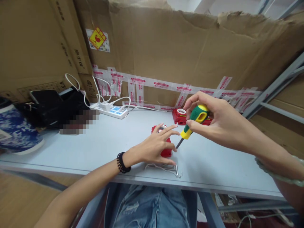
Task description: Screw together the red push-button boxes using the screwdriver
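My left hand (158,144) lies over a small red plastic device (166,153), its fingers spread around the body and holding it on the table. A white ring shows on the device's far end; much of the rest is hidden under the hand. In my right hand (209,117) is a screwdriver (186,131) with a green and yellow handle, slanting down to the left. Its metal tip is beside the device's right side, near my left fingertips; whether it touches the device I cannot tell. A white cord and a small metal piece (177,170) lie just in front of my left hand.
Another red device (178,117) with a white ring sits behind my right hand. A white power strip (111,109) with plugs and cables stands at the back left, near dark items and a blue-patterned object (19,129). Cardboard (161,47) walls the table's back.
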Demonstrator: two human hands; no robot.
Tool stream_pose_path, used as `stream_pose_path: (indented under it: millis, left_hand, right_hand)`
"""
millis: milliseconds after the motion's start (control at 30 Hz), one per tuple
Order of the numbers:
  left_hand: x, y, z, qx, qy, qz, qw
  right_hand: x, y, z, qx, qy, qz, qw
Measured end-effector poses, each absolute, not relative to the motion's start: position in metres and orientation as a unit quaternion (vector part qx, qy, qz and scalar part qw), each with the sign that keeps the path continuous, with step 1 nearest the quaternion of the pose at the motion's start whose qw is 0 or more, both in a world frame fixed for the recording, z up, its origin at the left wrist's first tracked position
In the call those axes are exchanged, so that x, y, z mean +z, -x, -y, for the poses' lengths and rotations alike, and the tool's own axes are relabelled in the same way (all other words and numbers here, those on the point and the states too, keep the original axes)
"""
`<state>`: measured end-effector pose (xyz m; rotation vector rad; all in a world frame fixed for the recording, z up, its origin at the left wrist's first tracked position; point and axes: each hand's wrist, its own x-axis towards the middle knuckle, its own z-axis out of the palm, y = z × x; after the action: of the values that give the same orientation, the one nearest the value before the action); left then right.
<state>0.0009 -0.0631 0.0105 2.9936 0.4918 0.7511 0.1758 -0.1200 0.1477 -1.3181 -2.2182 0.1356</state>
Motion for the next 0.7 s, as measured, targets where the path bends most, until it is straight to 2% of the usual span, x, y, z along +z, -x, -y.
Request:
stream_pose_path:
  millis: [167, 367, 433, 700]
  left_hand:
    - [0.023, 0.019, 0.049, 0.213, -0.952, -0.212, 0.061]
    - [0.021, 0.039, 0.024, 0.160, -0.944, -0.218, 0.191]
    - [0.019, 0.039, 0.022, 0.180, -0.939, -0.237, 0.172]
    - [0.014, 0.030, 0.025, 0.190, -0.900, -0.392, -0.010]
  right_hand:
    - [0.146, -0.178, 0.118, 0.055, 0.493, 0.827, 0.263]
    - [0.141, -0.172, 0.115, 0.073, 0.480, 0.834, 0.262]
    - [0.138, -0.168, 0.113, 0.086, 0.470, 0.839, 0.260]
    - [0.122, -0.153, 0.102, 0.082, 0.459, 0.845, 0.261]
